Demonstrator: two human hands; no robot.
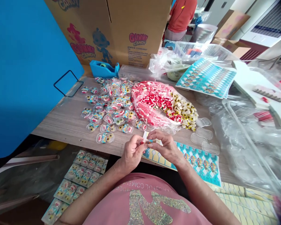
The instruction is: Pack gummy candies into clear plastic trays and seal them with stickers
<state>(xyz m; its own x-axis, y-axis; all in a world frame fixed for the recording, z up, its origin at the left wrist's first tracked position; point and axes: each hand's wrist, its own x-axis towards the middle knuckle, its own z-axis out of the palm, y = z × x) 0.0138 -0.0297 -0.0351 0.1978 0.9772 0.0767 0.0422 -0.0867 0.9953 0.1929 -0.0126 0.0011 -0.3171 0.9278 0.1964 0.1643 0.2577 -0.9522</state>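
My left hand [132,152] and my right hand [166,147] meet at the table's front edge and pinch together a small clear candy pack [148,142] with red candy inside. Under them lies a teal sticker sheet [196,162]. Beyond my hands spreads a pile of sealed candy packs [110,106]. To its right an open plastic bag [154,103] holds red-and-white gummies and yellow eye-shaped gummies [184,112]. Several empty clear shells [204,134] lie to the right of my hands.
A large Gummy Candy carton [112,28] and a blue tape dispenser [103,69] stand at the back. A blue panel [23,68] fills the left. More sticker sheets [206,76] and clear plastic bags [248,140] lie right. Packed strips [81,175] sit below the table. Another person [180,18] works behind.
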